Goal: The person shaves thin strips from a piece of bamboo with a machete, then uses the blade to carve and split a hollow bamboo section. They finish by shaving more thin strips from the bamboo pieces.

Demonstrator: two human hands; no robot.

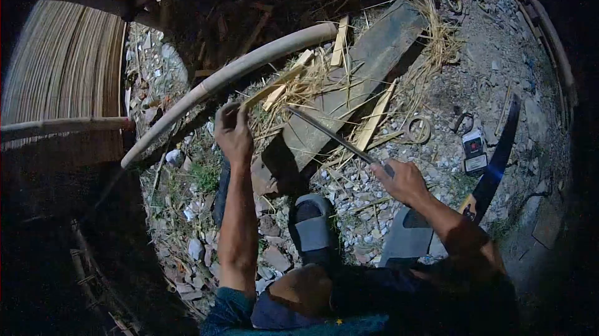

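Two hands grip: left hand (234, 133) clasps a strip (277, 83) slanting up-right over the plank (368, 61), right hand (404, 180) clenches a knife (331, 136), blade pointing up-left toward the strip's near end.

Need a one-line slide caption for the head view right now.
Left hand holds a bamboo strip over a plank; right hand holds a long knife.

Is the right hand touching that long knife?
Touching. The head view shows the right hand closed around the handle of the long knife, with no gap between them.
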